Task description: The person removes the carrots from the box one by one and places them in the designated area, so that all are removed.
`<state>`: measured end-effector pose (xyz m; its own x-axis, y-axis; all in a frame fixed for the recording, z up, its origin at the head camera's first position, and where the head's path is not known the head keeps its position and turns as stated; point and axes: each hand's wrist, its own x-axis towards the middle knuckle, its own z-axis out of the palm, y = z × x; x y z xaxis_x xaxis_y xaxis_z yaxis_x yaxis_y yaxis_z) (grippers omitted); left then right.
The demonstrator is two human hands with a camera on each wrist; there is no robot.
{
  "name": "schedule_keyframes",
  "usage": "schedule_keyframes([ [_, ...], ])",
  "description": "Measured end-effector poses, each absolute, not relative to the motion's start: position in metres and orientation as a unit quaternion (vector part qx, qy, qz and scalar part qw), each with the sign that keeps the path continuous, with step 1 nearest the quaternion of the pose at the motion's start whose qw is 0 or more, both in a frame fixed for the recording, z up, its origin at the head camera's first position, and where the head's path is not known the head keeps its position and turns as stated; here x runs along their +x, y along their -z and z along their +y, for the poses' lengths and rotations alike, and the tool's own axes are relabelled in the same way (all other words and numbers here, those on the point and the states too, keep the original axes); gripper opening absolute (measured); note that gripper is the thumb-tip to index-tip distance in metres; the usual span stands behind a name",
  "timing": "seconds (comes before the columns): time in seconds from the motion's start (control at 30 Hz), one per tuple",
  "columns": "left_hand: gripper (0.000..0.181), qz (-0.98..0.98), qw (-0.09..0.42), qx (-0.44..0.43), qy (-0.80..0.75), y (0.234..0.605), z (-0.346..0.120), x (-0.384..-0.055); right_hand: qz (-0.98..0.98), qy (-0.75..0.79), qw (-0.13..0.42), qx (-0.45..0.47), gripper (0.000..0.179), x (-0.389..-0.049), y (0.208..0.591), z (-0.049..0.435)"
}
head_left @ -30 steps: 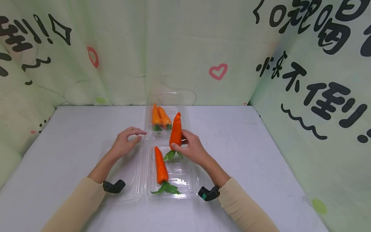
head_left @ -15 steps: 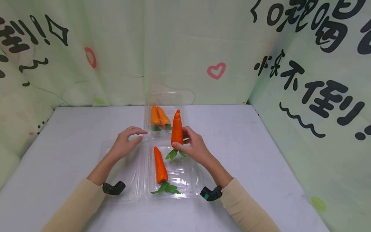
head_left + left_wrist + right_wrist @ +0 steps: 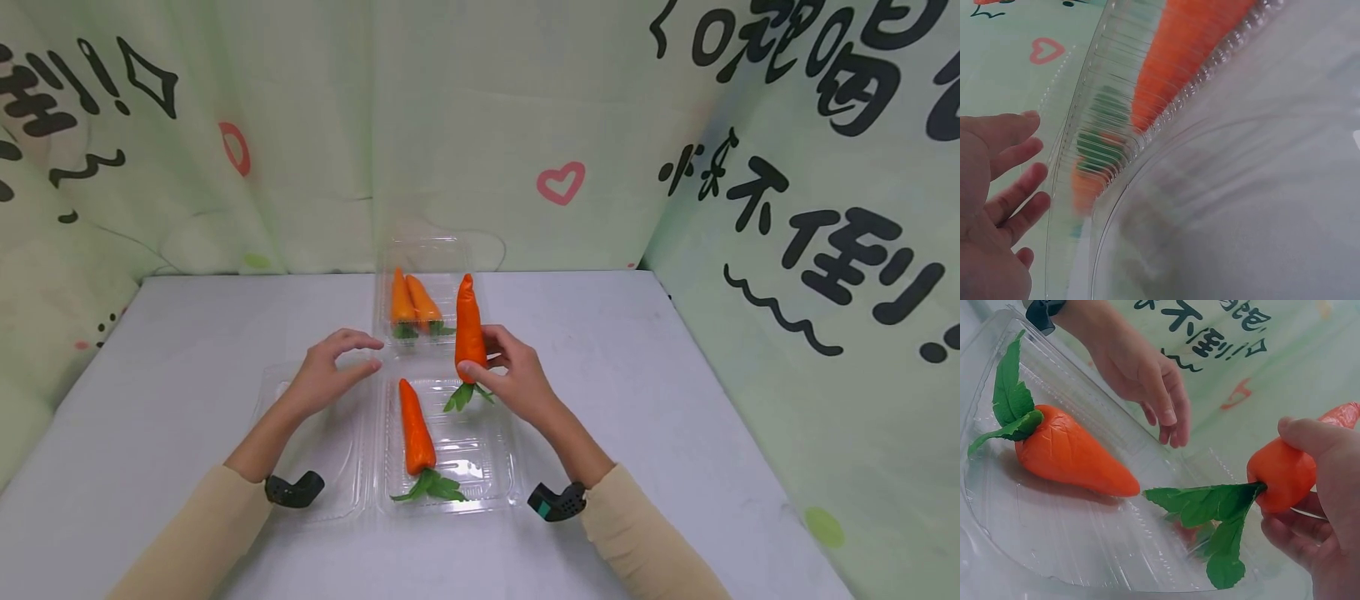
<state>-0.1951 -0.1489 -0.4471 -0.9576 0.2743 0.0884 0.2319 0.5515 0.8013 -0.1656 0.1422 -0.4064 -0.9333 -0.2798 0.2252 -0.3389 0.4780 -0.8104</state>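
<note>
My right hand [image 3: 517, 379] pinches an orange carrot [image 3: 470, 329] near its leafy end, thumb on one side and fingers on the other. The carrot stands tip up, its green leaves hanging below, over the back of a clear plastic container [image 3: 476, 446]. In that container lies another carrot [image 3: 417, 429], its leaves toward the front. My left hand [image 3: 326, 375] hovers over the container's opened lid [image 3: 330, 475], holding nothing, fingers loosely bent. The right wrist view shows the held carrot [image 3: 1282, 475] with its leaves pointing at the lying carrot [image 3: 1072, 453].
Behind stands a second clear container [image 3: 450, 257] with two carrots [image 3: 415, 302] in it. Both containers are on a white table [image 3: 622, 400]. Pale green cloth [image 3: 465, 125] with dark writing and hearts hangs at the back and sides.
My right hand has carried the carrot to the right and a little farther back. The left hand has stayed nearly in place, its thumb shifting slightly to the right.
</note>
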Motion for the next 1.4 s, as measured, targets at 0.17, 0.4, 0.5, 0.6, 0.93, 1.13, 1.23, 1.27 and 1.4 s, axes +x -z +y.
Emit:
schedule_keyframes([
  [0.17,0.032,0.883,0.024,0.146,-0.446,0.447,-0.149,-0.194,-0.857,-0.482,0.041,0.178,0.048,-0.165,0.406,0.147],
  [0.4,0.028,0.88,0.009,0.16,-0.447,0.447,-0.149,-0.193,-0.859,-0.486,0.034,0.158,0.048,-0.163,0.405,0.152],
  [0.5,0.026,0.881,-0.001,0.163,-0.444,0.449,-0.15,-0.193,-0.859,-0.49,0.028,0.149,0.049,-0.16,0.398,0.152],
  [0.6,0.027,0.881,0.007,0.159,-0.445,0.449,-0.151,-0.193,-0.861,-0.487,0.024,0.143,0.047,-0.153,0.385,0.149],
  [0.93,0.029,0.884,0.033,0.148,-0.441,0.449,-0.152,-0.194,-0.867,-0.481,0.027,0.125,0.043,-0.144,0.373,0.154],
  [1.13,0.03,0.883,0.024,0.156,-0.441,0.451,-0.153,-0.194,-0.864,-0.486,0.032,0.124,0.042,-0.145,0.374,0.159],
  [1.23,0.03,0.883,0.019,0.161,-0.441,0.452,-0.154,-0.195,-0.861,-0.49,0.039,0.129,0.043,-0.154,0.389,0.165],
  [1.27,0.03,0.883,0.018,0.163,-0.441,0.452,-0.154,-0.195,-0.861,-0.49,0.041,0.13,0.043,-0.157,0.393,0.168],
  [1.4,0.03,0.882,0.014,0.168,-0.44,0.453,-0.154,-0.197,-0.865,-0.484,0.043,0.124,0.043,-0.166,0.406,0.174],
])
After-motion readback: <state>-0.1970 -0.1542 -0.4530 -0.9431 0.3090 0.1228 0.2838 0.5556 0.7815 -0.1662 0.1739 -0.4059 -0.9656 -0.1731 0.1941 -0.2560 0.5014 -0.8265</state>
